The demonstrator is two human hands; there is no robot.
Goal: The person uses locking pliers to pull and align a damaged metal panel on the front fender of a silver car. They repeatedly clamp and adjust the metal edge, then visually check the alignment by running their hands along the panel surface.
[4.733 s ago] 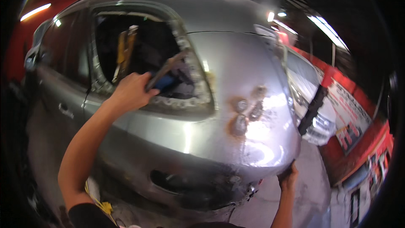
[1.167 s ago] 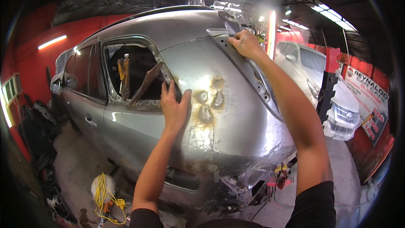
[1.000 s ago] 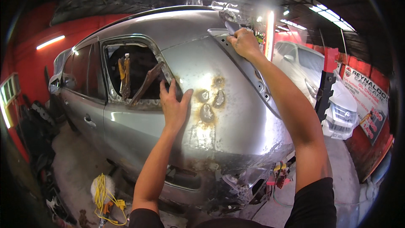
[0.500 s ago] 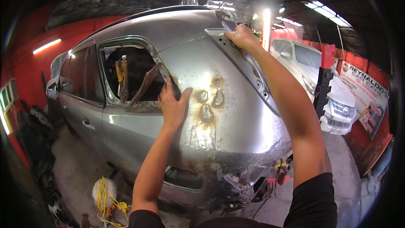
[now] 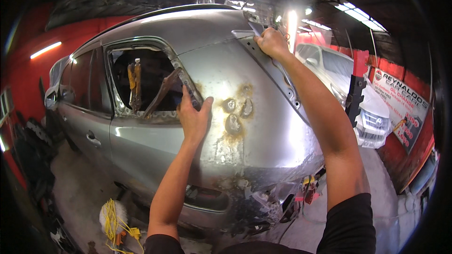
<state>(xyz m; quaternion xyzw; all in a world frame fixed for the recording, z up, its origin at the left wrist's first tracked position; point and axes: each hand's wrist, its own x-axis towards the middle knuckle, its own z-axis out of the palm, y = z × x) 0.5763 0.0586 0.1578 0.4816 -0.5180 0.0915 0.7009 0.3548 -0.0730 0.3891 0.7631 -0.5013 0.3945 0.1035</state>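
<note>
A silver-grey car's rear quarter panel (image 5: 275,113) fills the middle, its surface marked by several rusty, burnt-looking dents (image 5: 233,124). My left hand (image 5: 192,117) lies against the panel, fingers stretched apart, fingertips at the rear edge of the glassless side window opening (image 5: 155,82). Higher up on the right, my right hand (image 5: 273,43) is closed around a light grey strip (image 5: 256,27) at the car's rear upper edge; the fingers' far side is hidden. In the window opening stand a yellow-and-brown tool-like piece (image 5: 135,84) and a slanted rusty brace (image 5: 162,91).
At lower left sits a round white pad (image 5: 123,214) with a yellow cord (image 5: 109,221). Torn bodywork (image 5: 275,202) shows below the panel. A white car (image 5: 372,113) covered in plastic and a notched black bar (image 5: 356,96) stand to the right.
The view has shifted slightly. Both hands keep nearly the same places on the car, with the right still closed on the strip and the left still spread.
</note>
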